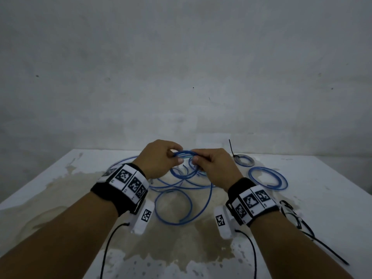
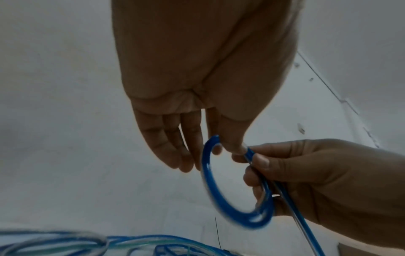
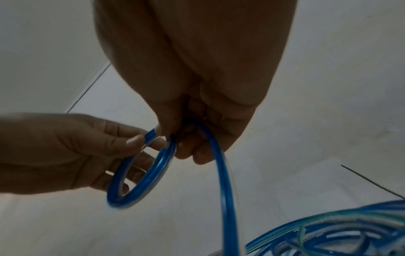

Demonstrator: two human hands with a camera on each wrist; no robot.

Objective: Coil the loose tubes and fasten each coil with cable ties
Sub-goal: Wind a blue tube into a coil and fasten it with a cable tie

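A small coil of blue tube (image 1: 184,153) hangs in the air between both hands above the middle of the table. My left hand (image 1: 177,157) pinches the coil's top with thumb and fingers; in the left wrist view the coil (image 2: 210,190) hangs below the thumb. My right hand (image 1: 196,161) grips the coil's other side with curled fingers (image 3: 192,152). From that hand the tube's loose tail (image 3: 225,190) drops to the tangle of blue tubes (image 1: 181,194) on the table. The coil (image 3: 140,181) shows two or three turns.
A blue coil (image 1: 267,178) lies at the right. Behind it lies a greyish coil (image 1: 244,159) with a black cable tie (image 1: 231,147) sticking up. Several loose black cable ties (image 1: 291,214) lie at the right edge of the stained white table (image 1: 60,198). A wall stands behind.
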